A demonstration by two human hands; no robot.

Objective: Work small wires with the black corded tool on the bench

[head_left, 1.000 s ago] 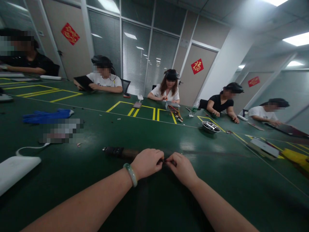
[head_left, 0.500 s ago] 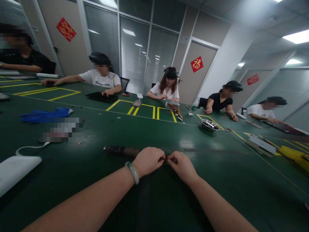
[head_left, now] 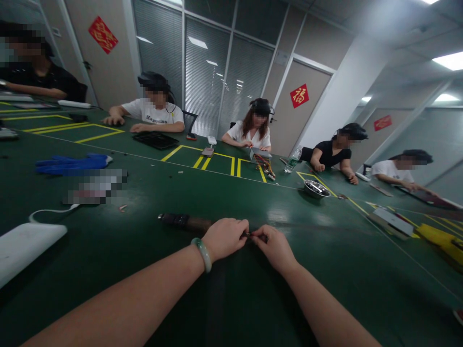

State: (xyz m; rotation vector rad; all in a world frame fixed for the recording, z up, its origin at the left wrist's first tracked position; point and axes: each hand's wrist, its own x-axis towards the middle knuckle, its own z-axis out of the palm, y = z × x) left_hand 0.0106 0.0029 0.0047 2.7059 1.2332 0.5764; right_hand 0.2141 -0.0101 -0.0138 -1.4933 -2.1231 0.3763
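Observation:
My left hand [head_left: 224, 237], with a pale green bangle on the wrist, and my right hand [head_left: 273, 246] meet at the middle of the green table [head_left: 144, 250]. Both are pinched together on a small dark part [head_left: 249, 235] between the fingertips; I cannot make out what it is. A long dark tool-like object [head_left: 184, 221] lies on the table just behind my left hand, partly hidden by it.
A white flat device [head_left: 25, 246] with a cable lies at the left. Blue gloves [head_left: 72, 163] lie further back. A metal bowl [head_left: 315, 188], a water bottle [head_left: 292, 160] and a wired unit [head_left: 264, 165] stand across the table. Several people sit along the far side.
My hands stay pinched together in the same spot. The person at the back left has put a black tray down on the table and drawn both arms in.

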